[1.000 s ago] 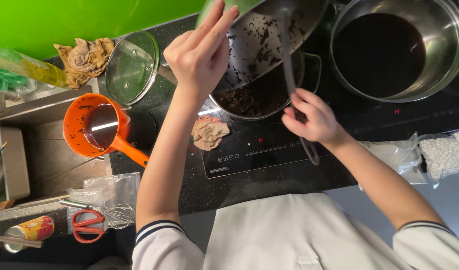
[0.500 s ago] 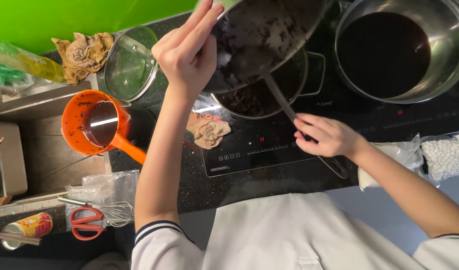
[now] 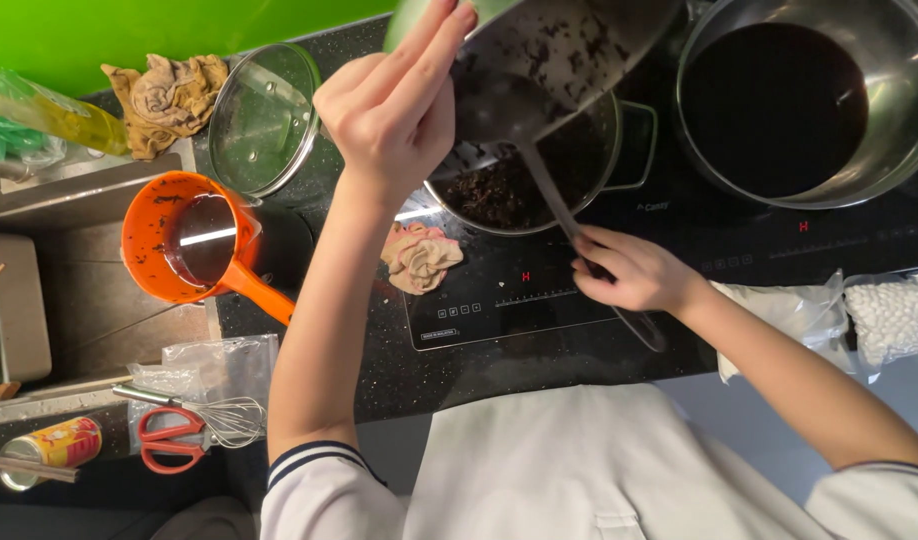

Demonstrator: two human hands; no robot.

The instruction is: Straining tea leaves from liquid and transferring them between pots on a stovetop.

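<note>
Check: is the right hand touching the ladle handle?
Touching. The head view shows the right hand wrapped around the metal ladle handle, which runs through its fingers and out below the palm.

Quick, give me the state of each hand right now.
Left hand: closed on the rim of the tilted steel pot, fingers raised.
Right hand: closed on the ladle handle, its bowl inside the tilted pot.

Ladle now deeper inside the tilted pan.
</note>
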